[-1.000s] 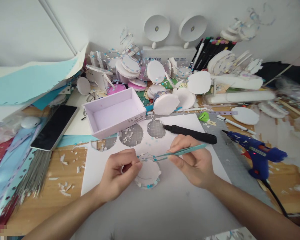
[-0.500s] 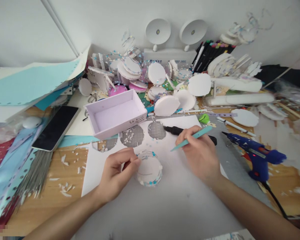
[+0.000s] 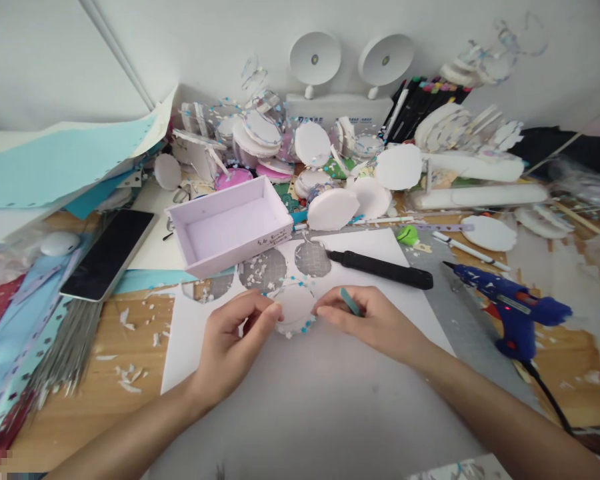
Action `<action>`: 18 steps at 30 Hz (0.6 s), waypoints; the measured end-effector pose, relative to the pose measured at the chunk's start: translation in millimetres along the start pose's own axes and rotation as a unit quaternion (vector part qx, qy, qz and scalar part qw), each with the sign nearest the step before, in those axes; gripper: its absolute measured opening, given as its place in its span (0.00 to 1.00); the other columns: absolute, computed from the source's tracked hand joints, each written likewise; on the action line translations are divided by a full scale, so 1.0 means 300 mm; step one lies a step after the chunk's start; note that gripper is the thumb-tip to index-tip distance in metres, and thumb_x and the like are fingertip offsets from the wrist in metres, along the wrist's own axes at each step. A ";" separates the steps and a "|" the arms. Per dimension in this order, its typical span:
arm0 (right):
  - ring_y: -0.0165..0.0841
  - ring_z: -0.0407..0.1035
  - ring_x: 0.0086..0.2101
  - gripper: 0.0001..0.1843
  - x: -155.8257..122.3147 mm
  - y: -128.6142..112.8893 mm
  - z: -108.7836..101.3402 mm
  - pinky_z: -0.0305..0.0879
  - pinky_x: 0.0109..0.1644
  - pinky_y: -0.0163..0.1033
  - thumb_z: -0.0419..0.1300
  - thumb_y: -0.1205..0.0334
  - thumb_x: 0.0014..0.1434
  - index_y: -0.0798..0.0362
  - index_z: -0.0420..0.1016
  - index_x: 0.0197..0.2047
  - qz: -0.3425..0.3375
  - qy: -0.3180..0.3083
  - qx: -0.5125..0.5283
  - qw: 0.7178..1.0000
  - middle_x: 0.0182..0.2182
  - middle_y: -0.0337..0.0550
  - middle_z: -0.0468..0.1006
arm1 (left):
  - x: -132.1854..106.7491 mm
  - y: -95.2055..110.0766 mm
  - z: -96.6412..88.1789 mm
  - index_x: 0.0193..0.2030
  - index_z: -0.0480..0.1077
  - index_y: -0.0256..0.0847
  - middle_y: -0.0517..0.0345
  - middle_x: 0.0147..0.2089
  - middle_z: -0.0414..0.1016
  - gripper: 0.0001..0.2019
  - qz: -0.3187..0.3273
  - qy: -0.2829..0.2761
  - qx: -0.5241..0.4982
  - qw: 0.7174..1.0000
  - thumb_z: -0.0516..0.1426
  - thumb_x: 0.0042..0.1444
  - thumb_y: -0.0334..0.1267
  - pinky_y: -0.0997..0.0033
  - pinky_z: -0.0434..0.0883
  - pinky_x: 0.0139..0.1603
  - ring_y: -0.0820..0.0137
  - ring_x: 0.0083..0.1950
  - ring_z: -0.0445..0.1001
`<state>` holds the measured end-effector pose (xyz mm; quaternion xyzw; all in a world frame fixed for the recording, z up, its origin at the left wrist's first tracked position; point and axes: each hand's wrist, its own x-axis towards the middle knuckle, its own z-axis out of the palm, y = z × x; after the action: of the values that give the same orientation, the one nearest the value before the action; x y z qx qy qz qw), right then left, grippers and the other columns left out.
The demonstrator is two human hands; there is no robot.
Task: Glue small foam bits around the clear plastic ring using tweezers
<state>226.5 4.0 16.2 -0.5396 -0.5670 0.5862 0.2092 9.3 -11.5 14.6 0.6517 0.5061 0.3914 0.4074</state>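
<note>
A round white foam disc (image 3: pixel 295 308), with a ring of small blue and white pieces round its edge, is between my two hands over a white sheet. My left hand (image 3: pixel 240 333) pinches the disc's left edge between thumb and fingertips. At the opposite edge, the fingertips of my right hand (image 3: pixel 370 320) are closed on the rim. Teal tweezers (image 3: pixel 350 302) stay tucked in that hand, mostly hidden by the fingers. Behind my right hand lies a black pen-shaped cutter (image 3: pixel 385 268).
A lilac open box (image 3: pixel 230 230) sits behind the disc. At right rests a blue glue gun (image 3: pixel 517 307) with its cord. A phone (image 3: pixel 107 255) and wire bundle (image 3: pixel 67 353) lie left. Many decorated discs (image 3: pixel 313 143) crowd the back, before a twin-headed lamp (image 3: pixel 315 59).
My right hand has moved left and closed on the disc's right edge, tweezers now tucked back in the hand. The disc has shifted slightly up and away, its left edge still pinched.
</note>
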 end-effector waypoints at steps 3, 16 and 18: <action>0.27 0.57 0.24 0.15 0.004 0.005 0.009 0.52 0.26 0.34 0.60 0.50 0.56 0.54 0.78 0.37 0.013 -0.019 -0.001 1.000 0.22 0.36 0.69 | 0.000 0.001 0.001 0.28 0.71 0.38 0.62 0.24 0.67 0.12 -0.015 0.003 0.003 1.000 0.54 0.61 0.38 0.75 0.58 0.26 0.75 0.25 0.59; 0.24 0.55 0.20 0.15 0.006 0.002 0.026 0.50 0.22 0.31 0.61 0.50 0.56 0.54 0.71 0.38 0.037 -0.031 0.055 0.997 0.20 0.32 0.64 | 0.000 0.002 0.004 0.23 0.71 0.37 0.59 0.22 0.68 0.18 -0.061 -0.036 0.012 0.997 0.53 0.61 0.42 0.74 0.59 0.26 0.72 0.26 0.64; 0.24 0.55 0.19 0.16 0.004 0.004 0.027 0.50 0.22 0.31 0.60 0.49 0.56 0.54 0.71 0.37 0.031 -0.042 0.054 0.997 0.18 0.31 0.62 | 0.001 0.002 0.005 0.22 0.70 0.37 0.59 0.21 0.67 0.18 -0.060 -0.042 0.017 0.997 0.53 0.61 0.42 0.74 0.59 0.26 0.73 0.25 0.63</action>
<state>219.4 1.2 12.8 -0.5197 -0.5259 0.6443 0.1958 11.0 -11.4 14.6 0.6429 0.5330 0.3301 0.4400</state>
